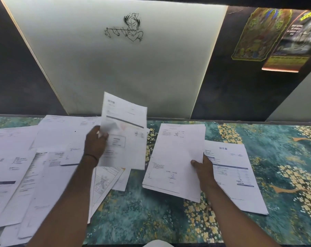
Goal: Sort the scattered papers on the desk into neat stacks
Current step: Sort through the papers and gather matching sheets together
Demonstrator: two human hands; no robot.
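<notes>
Several white printed papers (26,157) lie scattered and overlapping over the left half of the desk (151,220). My left hand (95,143) grips a few sheets (126,132), lifted upright above that pile. My right hand (204,170) holds a thin stack of papers (174,161) by its right edge, thumb on top, just above the desk's middle. To the right of that stack another sheet with a blue heading (238,175) lies flat on the desk, partly under my right hand.
The desk has a teal surface with a gold flower pattern, bare at the front and far right. A white wall panel with a line drawing (126,27) rises behind it. Colourful posters (268,36) hang on the dark wall at the upper right.
</notes>
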